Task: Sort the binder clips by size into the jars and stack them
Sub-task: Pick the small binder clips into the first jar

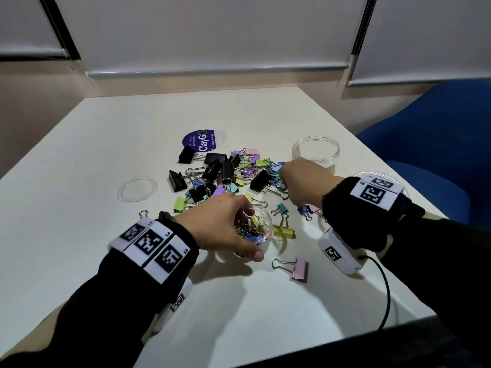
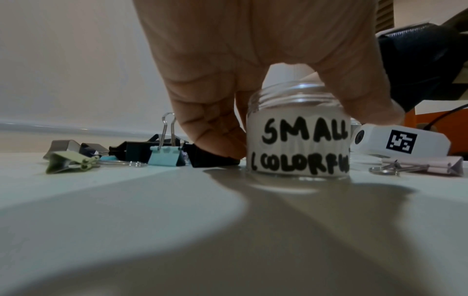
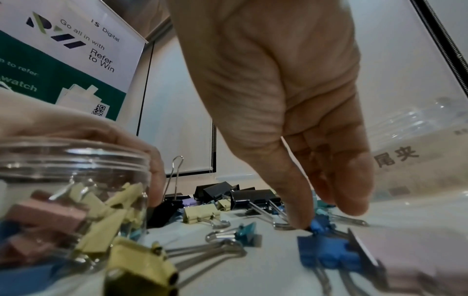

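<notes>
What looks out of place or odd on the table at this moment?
Nothing looks damaged. Many binder clips lie loose in a heap on the table, unsorted. The left hand holds the small jar; the big jar appears empty, and a lid lies apart.

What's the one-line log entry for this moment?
left hand: holds small jar | right hand: fingers on small blue clip | large jar: no clips visible
</notes>
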A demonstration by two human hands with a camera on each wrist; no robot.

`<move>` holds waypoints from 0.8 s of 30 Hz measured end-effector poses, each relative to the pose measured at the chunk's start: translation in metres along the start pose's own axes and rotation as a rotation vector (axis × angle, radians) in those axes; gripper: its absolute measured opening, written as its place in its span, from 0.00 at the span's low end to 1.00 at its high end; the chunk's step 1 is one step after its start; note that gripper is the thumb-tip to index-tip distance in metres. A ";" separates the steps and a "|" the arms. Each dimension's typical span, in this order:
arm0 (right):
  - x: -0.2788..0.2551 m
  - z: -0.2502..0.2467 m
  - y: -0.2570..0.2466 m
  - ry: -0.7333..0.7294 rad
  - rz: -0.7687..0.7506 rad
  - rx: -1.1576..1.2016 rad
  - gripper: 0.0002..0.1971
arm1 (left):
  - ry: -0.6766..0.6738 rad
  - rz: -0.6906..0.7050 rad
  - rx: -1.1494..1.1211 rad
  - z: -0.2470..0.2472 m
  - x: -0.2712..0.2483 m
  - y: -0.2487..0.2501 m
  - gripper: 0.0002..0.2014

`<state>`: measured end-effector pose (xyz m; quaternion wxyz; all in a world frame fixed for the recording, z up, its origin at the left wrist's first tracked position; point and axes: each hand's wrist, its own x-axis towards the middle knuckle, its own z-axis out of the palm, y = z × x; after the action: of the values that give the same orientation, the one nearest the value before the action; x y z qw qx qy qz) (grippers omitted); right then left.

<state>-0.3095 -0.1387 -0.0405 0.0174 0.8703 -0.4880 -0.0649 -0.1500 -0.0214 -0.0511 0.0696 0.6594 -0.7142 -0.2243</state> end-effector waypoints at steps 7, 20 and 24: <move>0.000 0.000 0.002 -0.064 -0.006 0.008 0.05 | -0.004 -0.006 -0.011 0.000 0.000 0.000 0.44; -0.002 -0.001 0.010 -0.175 0.042 0.222 0.12 | -0.003 -0.020 -0.031 -0.001 -0.001 0.000 0.44; -0.004 -0.008 0.017 -0.111 0.094 0.473 0.08 | -0.007 -0.020 -0.036 -0.001 -0.001 0.001 0.44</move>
<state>-0.3248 -0.1447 -0.0309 -0.2108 0.8216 -0.5296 0.0043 -0.1504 -0.0204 -0.0491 0.0767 0.6644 -0.7037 -0.2398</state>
